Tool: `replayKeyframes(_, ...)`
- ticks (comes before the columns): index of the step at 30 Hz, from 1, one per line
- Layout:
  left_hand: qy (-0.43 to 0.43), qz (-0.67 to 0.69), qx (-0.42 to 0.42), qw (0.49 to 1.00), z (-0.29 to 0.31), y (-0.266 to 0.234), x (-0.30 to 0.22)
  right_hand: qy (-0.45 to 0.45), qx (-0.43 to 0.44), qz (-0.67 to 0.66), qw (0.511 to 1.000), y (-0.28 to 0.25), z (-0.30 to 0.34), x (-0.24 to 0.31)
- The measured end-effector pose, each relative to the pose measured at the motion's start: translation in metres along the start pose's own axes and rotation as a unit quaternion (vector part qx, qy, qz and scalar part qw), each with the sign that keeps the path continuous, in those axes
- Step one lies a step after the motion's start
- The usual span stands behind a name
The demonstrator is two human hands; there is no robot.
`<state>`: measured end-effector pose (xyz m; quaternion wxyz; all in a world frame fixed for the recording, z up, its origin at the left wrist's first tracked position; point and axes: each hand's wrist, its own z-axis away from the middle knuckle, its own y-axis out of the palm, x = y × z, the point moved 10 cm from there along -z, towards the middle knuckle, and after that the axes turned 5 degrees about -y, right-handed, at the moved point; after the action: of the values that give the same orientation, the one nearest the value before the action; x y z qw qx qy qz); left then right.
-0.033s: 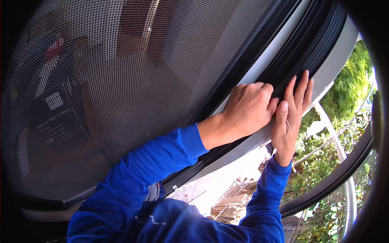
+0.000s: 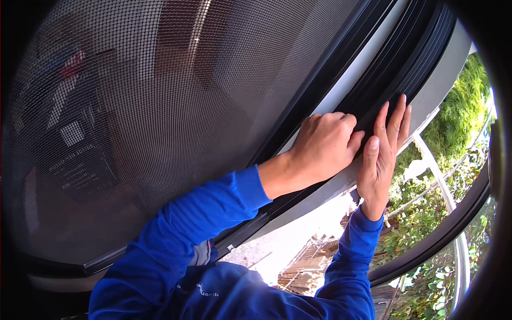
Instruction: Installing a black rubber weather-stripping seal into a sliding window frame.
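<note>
My left hand [image 2: 327,143] is closed in a fist with its knuckles up, pressed against the black ribbed window frame track [image 2: 397,66]. Whatever its curled fingers may grip is hidden beneath them. Just to its right, my right hand [image 2: 381,154] has its fingers stretched out and lies along the outer side of the same track. The two thumbs are close together. A blue sleeve covers each forearm. Left of the track runs the black-edged mesh screen [image 2: 202,122].
A light grey sill [image 2: 442,72] borders the track on its outer side. Green plants [image 2: 464,106] and a pale rail [image 2: 434,173] stand outside at the right. A dark curved frame [image 2: 442,234] crosses the lower right. Dim indoor things show through the mesh.
My left fist has shifted very slightly down and left along the track. The right hand has stayed nearly in place, its fingertips a little lower.
</note>
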<state>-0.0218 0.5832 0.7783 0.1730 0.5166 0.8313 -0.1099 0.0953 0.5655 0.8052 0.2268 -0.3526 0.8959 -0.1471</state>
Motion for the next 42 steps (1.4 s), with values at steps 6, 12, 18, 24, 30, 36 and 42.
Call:
replayKeyframes(6,-0.01,-0.005,0.017,1.0,0.005,0.008,0.002,0.017,0.012,0.038,0.999,0.006,0.014,0.009)
replayKeyframes(12,-0.021,-0.017,0.024,0.999,0.009,0.007,0.007,0.008,0.008,-0.006,1.0,0.006,0.015,0.006)
replayKeyframes(18,-0.031,0.001,0.054,0.998,0.023,0.014,0.012,0.022,0.015,0.022,0.999,0.011,0.031,0.011)
replayKeyframes(24,-0.024,-0.012,0.021,0.999,0.022,0.006,0.014,0.021,0.035,0.019,0.999,0.016,0.032,0.016)
replayKeyframes(30,-0.04,-0.005,0.071,0.997,0.04,0.012,0.016,0.057,0.048,0.016,0.997,0.018,0.055,0.024)
replayKeyframes(36,-0.025,-0.031,0.035,0.999,0.04,0.007,0.015,0.054,0.052,0.02,0.997,0.022,0.055,0.026)
replayKeyframes(42,-0.036,-0.029,0.064,0.997,0.054,0.012,0.018,0.072,0.057,0.017,0.996,0.027,0.069,0.029)
